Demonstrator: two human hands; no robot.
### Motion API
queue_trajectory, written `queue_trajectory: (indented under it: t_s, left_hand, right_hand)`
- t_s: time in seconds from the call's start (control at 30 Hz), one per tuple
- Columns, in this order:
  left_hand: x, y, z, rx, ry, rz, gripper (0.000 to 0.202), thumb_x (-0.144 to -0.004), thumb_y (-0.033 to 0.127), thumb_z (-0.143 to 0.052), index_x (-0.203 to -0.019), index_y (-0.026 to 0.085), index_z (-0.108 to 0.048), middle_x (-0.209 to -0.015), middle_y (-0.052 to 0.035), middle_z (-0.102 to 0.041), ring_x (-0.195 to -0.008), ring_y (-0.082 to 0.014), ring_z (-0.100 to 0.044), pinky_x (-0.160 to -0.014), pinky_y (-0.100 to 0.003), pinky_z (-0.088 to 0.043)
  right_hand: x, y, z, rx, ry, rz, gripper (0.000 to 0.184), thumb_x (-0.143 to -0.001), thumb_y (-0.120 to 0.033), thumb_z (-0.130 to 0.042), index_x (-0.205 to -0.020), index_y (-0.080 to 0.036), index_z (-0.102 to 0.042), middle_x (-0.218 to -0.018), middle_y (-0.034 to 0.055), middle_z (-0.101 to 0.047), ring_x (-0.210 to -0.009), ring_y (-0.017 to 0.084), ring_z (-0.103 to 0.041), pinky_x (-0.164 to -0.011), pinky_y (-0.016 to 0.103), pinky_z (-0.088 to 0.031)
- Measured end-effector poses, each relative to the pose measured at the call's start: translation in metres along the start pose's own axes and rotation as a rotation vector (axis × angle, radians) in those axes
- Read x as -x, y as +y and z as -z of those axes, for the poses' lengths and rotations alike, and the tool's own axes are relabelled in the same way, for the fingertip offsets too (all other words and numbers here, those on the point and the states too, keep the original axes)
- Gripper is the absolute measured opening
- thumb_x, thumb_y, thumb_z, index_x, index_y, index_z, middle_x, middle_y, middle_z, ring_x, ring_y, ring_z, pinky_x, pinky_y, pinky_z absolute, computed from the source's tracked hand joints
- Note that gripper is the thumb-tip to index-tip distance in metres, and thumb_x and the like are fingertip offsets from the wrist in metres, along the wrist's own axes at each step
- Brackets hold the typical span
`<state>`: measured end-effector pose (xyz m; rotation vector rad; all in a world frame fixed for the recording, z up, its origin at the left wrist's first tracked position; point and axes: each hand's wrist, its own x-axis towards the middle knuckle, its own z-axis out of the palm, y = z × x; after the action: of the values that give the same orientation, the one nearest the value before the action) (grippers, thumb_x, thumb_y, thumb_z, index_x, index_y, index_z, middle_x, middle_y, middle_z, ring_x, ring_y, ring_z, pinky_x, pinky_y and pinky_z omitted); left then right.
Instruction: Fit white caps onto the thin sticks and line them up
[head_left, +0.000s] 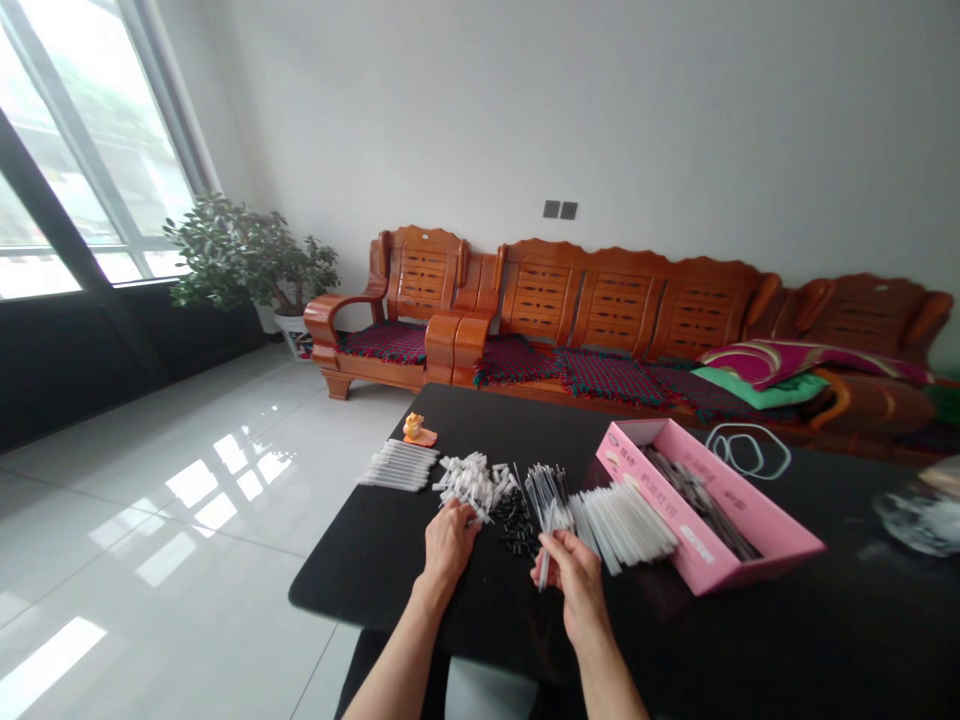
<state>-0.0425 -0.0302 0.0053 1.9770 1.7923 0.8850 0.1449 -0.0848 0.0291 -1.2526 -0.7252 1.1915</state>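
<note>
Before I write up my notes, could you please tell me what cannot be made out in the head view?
All in the head view:
- Left hand: whether it grips a white piece; its own back hides this.
- Clear tube: its middle, behind the right hand's fingers.
- Black pieces: their number; too small and heaped.
- Pink box: its lettering, too small and blurred.
- Clear-wrapped bundle: its contents, blurred and cut off by the right edge.

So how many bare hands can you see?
2: the bare left hand at the near edge of the small white plastic pieces, and the bare right hand holding a translucent plastic tube. No others show.
</note>
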Motion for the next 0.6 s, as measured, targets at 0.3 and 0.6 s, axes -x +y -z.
queue_trajectory:
  t_s: [0.3, 0.6]
  left_hand:
    - [-0.005, 0.01, 0.004, 0.601, 0.114, 0.188, 0.014, -0.073, 0.029, -0.069, -0.082, 0.018, -0.072, -0.067, -0.0004, -0.06, -0.062, -0.0133, -0.053, -0.06, -0.023, -0.038]
    - [-0.005, 0.031, 0.01, 1.642, -0.002, 0.565, 0.027, -0.064, 0.024, -0.081, -0.086, 0.011, -0.071, -0.061, 0.0013, -0.057, -0.049, -0.0041, -0.051, -0.046, -0.013, -0.043]
  right_hand:
    - [0.012, -0.006, -0.011, 0.092, -0.115, 0.052, 0.036, -0.073, -0.05, -0.07, -0.075, -0.015, -0.061, -0.05, -0.0024, -0.058, -0.04, 0.013, -0.055, -0.04, 0.021, -0.045]
    - [0.029, -0.016, -0.031, 0.305, -0.255, 0.173, 0.04, -0.08, -0.052, -0.059, -0.088, -0.015, -0.07, -0.04, -0.006, -0.046, -0.032, 0.008, -0.036, -0.033, 0.018, -0.028]
